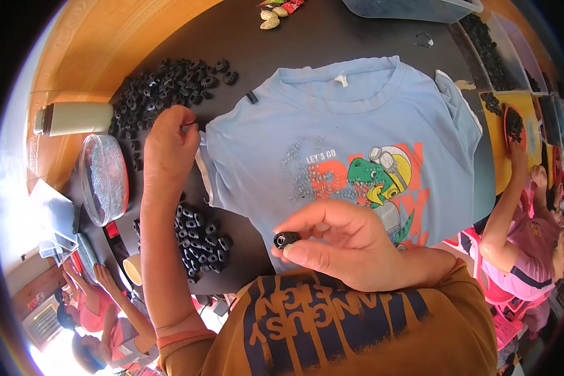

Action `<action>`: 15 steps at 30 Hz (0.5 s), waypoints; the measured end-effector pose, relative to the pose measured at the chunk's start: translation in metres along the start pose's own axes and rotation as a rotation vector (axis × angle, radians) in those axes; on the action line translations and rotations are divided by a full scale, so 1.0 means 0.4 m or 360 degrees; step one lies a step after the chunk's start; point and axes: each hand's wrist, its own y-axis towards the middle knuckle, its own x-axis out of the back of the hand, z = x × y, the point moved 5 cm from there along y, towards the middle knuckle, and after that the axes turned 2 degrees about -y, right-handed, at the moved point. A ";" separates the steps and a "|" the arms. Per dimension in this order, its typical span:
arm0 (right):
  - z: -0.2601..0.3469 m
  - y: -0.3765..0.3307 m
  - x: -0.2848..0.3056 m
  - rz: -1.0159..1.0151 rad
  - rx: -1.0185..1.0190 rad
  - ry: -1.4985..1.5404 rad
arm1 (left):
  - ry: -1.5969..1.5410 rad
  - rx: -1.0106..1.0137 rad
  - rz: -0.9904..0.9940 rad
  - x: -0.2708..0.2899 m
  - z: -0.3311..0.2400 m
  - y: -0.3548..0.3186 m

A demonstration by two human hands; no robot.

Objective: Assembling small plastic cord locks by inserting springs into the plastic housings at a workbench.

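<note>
Between the thumb and forefinger of my right hand is a small black plastic piece, its round hole facing me with a shiny rim inside. My left hand is pinched closed beside a heap of black plastic pieces; whatever its fingertips hold is too small to make out. A light blue T-shirt lies spread on the dark table, with a scatter of tiny silvery bits on its print. Nearer me, left of the shirt, sits a second pile of black pieces.
A round transparent tub of small silvery bits stands at the left, by a pale green flask. Peanuts and a plastic bin are at the far side. Co-workers sit right and lower left; one person's hand reaches a red dish.
</note>
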 end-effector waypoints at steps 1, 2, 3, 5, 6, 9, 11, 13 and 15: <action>-0.001 0.000 0.002 0.0004 0.0002 0.0015 | -0.0068 0.0067 -0.0014 -0.002 -0.001 -0.002; 0.001 0.001 0.002 0.0001 0.0000 0.0015 | -0.0071 0.0067 -0.0011 0.002 -0.012 -0.010; 0.001 0.002 0.003 -0.0019 -0.0035 0.0008 | -0.0183 0.0064 -0.0069 0.018 -0.031 -0.025; -0.001 0.001 0.005 -0.0040 -0.0074 0.0003 | -0.0366 0.0038 -0.0075 0.048 -0.071 -0.059; -0.001 0.001 0.004 -0.0024 -0.0035 0.0011 | -0.0536 0.0099 -0.0004 0.054 -0.084 -0.079; -0.005 0.001 0.004 -0.0016 0.0041 0.0029 | -0.1146 0.0446 0.0186 0.063 -0.152 -0.156; -0.005 0.000 0.001 -0.0009 0.0078 0.0038 | -0.1524 0.0553 0.0281 0.061 -0.185 -0.202; -0.005 0.000 -0.001 -0.0025 0.0043 0.0067 | -0.1853 0.0585 0.0390 0.050 -0.203 -0.241; -0.002 0.001 -0.006 -0.0008 0.0040 0.0076 | -0.2166 0.0491 0.0404 0.038 -0.220 -0.257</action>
